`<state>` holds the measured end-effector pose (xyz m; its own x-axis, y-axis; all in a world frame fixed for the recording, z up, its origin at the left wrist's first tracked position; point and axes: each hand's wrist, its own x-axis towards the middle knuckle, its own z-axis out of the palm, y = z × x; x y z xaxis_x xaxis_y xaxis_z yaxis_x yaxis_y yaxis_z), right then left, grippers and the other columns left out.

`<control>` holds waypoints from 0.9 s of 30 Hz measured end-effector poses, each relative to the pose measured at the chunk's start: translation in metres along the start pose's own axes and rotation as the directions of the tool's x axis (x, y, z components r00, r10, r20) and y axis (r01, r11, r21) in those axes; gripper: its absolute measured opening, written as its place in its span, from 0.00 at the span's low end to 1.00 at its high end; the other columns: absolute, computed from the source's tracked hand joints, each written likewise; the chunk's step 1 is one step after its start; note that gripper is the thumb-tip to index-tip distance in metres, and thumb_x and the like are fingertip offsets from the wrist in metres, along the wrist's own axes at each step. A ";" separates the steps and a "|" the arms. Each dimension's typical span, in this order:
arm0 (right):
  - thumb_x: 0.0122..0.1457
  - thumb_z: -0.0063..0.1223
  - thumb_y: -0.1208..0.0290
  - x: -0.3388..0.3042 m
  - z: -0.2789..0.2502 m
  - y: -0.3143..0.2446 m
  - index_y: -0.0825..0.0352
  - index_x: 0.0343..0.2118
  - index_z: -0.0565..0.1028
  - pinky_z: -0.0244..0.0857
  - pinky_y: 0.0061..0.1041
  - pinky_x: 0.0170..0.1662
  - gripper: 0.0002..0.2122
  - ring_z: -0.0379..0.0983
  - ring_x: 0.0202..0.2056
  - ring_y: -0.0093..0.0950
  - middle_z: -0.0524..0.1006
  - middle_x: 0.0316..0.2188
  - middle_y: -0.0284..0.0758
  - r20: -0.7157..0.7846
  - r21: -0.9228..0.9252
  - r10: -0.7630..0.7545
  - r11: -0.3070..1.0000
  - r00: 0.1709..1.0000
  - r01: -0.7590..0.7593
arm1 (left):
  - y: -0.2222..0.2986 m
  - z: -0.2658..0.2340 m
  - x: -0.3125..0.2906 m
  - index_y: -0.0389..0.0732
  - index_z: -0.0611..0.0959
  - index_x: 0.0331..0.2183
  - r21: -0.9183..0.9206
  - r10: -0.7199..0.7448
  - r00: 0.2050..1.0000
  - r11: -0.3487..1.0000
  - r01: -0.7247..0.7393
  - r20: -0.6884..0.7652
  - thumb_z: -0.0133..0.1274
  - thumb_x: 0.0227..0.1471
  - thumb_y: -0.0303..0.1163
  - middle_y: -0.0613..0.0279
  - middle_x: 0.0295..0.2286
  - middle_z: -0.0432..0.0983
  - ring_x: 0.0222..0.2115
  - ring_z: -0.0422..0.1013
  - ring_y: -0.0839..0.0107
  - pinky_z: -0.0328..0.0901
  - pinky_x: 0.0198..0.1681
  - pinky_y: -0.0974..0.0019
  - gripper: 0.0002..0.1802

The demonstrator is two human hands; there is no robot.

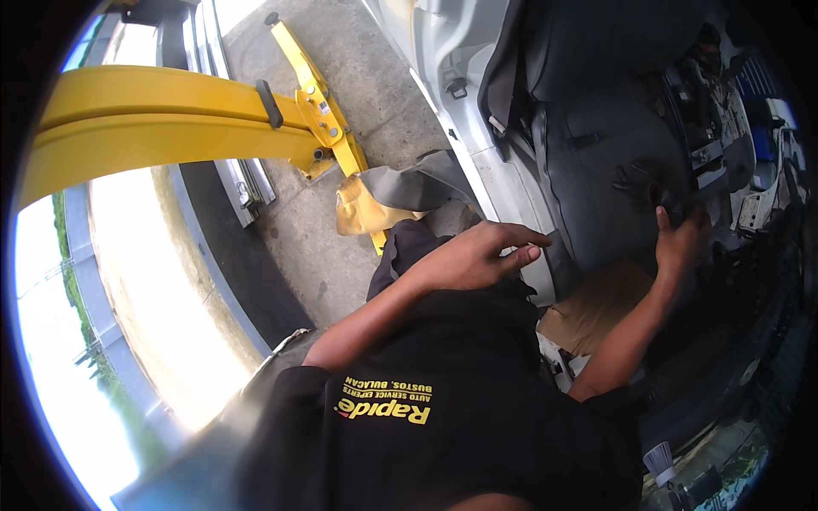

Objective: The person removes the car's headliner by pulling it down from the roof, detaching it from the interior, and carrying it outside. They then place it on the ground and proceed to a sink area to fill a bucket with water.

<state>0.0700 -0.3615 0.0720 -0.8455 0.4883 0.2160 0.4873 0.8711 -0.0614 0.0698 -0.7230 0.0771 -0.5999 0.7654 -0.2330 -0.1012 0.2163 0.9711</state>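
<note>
- Extending the right hand (679, 241) to a dark bundle (635, 183) by the right edge of the grey seat (601, 223); cannot tell whether gripping it or only touching.
- Holding the left hand (501, 254) loosely bent, apparently empty, near the seat's left edge, perhaps for balance.
- Using the seat, probably, as a handy shelf.
- Reaching past the pale door sill (515, 200), somewhat in the way, and cardboard (596, 308) below the seat's front edge.
- At left, well apart: a yellow lift arm (170, 119), a grey cloth (409, 186).
</note>
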 end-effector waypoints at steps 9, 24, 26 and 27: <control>0.63 0.59 0.64 -0.103 0.108 -0.247 0.63 0.46 0.82 0.68 0.40 0.51 0.12 0.76 0.49 0.41 0.78 0.51 0.36 0.324 0.506 -0.649 0.734 0.688 0.453 | -0.208 -0.095 -0.154 0.36 0.81 0.52 0.034 -0.397 0.500 0.757 0.653 -0.770 0.52 0.66 0.40 0.44 0.48 0.80 0.48 0.77 0.47 0.70 0.52 0.51 0.21; 0.58 0.66 0.67 -0.239 0.509 -0.453 0.52 0.73 0.55 0.63 0.48 0.66 0.41 0.50 0.73 0.43 0.54 0.73 0.37 0.833 0.215 -0.513 0.647 0.208 0.732 | -0.295 -0.047 -0.318 0.35 0.81 0.54 -0.598 -0.818 0.092 0.486 0.637 -0.567 0.52 0.67 0.38 0.43 0.50 0.79 0.49 0.78 0.49 0.69 0.53 0.54 0.21; 0.59 0.64 0.67 -0.248 0.528 -0.463 0.54 0.67 0.65 0.65 0.47 0.63 0.32 0.56 0.70 0.43 0.62 0.69 0.37 0.827 0.192 -0.540 0.536 0.158 0.822 | -0.298 -0.047 -0.328 0.36 0.81 0.54 -0.609 -0.828 0.081 0.470 0.639 -0.554 0.52 0.67 0.38 0.44 0.50 0.79 0.49 0.77 0.49 0.69 0.54 0.54 0.20; 0.59 0.64 0.67 -0.250 0.538 -0.469 0.54 0.63 0.71 0.67 0.46 0.61 0.27 0.61 0.68 0.43 0.67 0.66 0.37 0.845 0.162 -0.516 0.496 0.140 0.853 | -0.303 -0.050 -0.332 0.36 0.81 0.54 -0.613 -0.826 0.080 0.474 0.632 -0.557 0.52 0.67 0.38 0.44 0.50 0.79 0.49 0.77 0.49 0.69 0.53 0.54 0.20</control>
<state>-0.0644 -0.8640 -0.4773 -0.5544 -0.3360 -0.7614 -0.5147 0.8574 -0.0036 0.2593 -1.0730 -0.1375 -0.4068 -0.4553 -0.7920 -0.9134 0.2152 0.3454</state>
